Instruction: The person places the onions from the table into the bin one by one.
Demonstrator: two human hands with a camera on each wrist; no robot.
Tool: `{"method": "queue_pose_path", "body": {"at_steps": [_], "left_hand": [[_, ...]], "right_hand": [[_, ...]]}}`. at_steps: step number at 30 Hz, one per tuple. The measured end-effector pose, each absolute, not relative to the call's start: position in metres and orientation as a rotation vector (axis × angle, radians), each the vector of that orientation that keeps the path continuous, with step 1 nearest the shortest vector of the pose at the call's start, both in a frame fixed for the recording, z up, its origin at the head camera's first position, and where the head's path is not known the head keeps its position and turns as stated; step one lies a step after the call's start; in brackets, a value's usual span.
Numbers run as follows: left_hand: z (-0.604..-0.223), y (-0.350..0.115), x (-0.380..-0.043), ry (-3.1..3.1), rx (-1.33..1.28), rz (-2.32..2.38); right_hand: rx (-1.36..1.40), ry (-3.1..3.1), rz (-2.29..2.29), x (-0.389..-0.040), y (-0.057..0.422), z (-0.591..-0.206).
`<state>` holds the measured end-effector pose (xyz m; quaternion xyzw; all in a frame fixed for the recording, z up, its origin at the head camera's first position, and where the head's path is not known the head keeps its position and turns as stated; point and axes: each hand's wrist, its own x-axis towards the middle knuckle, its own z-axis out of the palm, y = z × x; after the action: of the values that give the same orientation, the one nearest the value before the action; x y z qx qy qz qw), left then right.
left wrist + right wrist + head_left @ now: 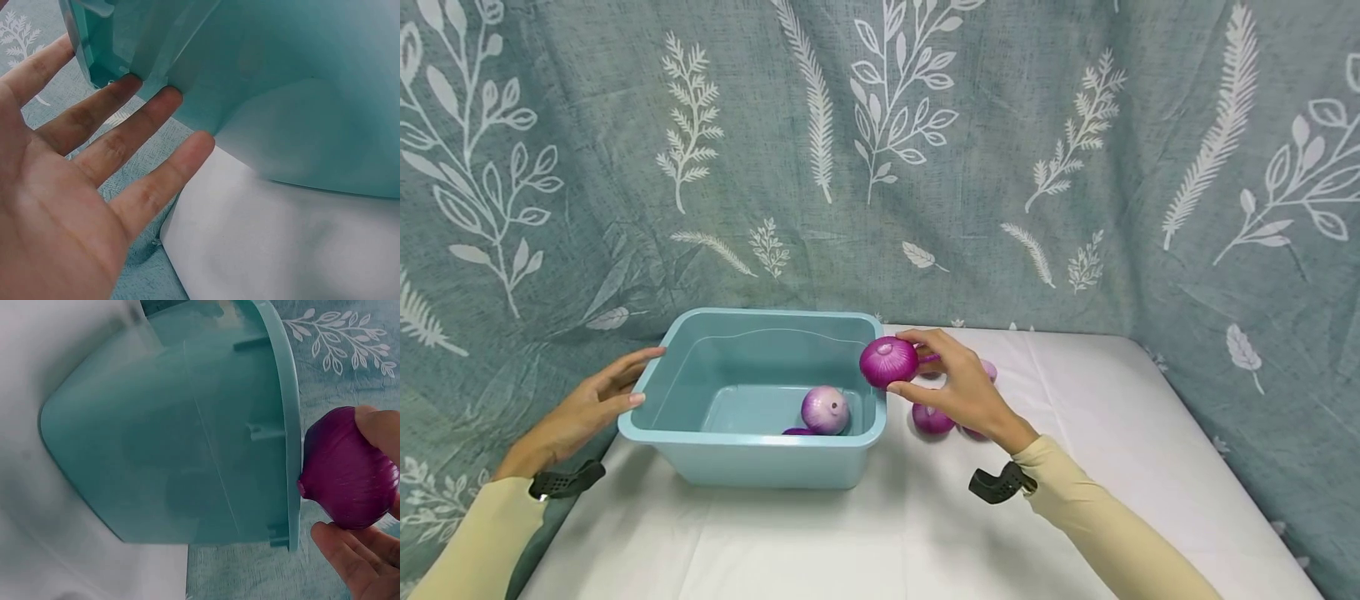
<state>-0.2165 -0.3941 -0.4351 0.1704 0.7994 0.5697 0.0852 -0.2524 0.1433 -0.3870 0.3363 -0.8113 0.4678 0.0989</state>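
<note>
Our right hand (955,375) pinches an onion (886,362) at the right edge of the tub (752,460), left hand (587,408) spread opposite.
If its grip slackens, it could drop outside; left-hand contact seems unclear.

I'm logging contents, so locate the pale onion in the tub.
In the head view, the pale onion sits right of centre in the tub, beside a mostly hidden purple object.

The left sleeve (484,533) and right sleeve (1101,517) are plain pale yellow, wrist-length; left wrist strap (568,481) and right wrist strap (995,486) are black, with small shiny fittings.
</note>
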Motion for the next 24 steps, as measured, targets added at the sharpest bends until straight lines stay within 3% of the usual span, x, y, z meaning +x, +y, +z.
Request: {"method": "queue_pose_path", "body": {"at_steps": [13, 24], "left_hand": [[-0.436, -0.394, -0.219, 2.374, 0.509, 1.708], [-0.435, -0.394, -0.218, 2.384, 0.555, 1.692]], "right_hand": [[1.115, -2.327, 1.521, -0.248, 0.135, -0.388], [1.005, -2.419, 1.265, -0.260, 0.180, -0.413]]}}
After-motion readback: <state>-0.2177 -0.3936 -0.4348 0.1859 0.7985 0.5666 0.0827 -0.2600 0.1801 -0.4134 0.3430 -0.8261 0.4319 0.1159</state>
